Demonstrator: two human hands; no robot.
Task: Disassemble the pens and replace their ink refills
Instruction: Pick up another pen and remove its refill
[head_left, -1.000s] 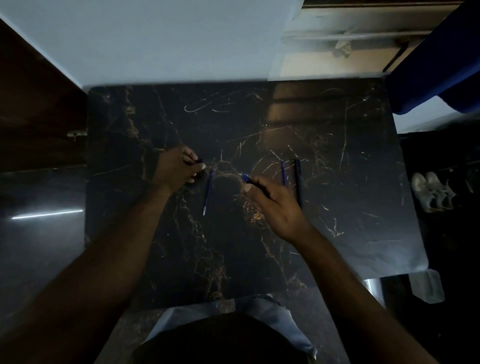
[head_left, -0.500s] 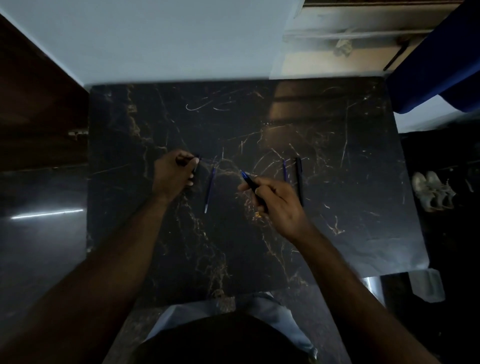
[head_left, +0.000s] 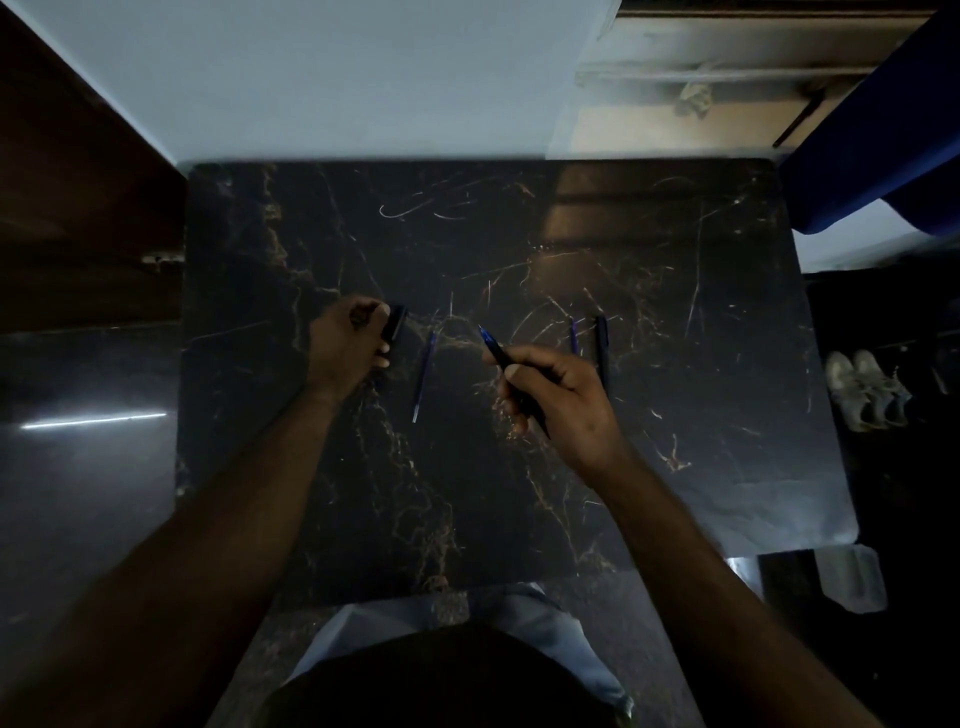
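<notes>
Right hand (head_left: 558, 400) lifted pen (head_left: 500, 351) off counter (head_left: 701, 467), fist closed round it, tip toward loose refill (head_left: 423, 375); left hand (head_left: 347, 347) clamps dark part (head_left: 397, 323) left of refill.

A blue refill (head_left: 423, 376) lies loose on the table; another (head_left: 574, 338) beside a dark pen (head_left: 602, 353) — the right hand's pen (head_left: 498, 353) points up-left.

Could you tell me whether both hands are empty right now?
No, the right hand holds a pen part and the left hand a dark piece.
</notes>
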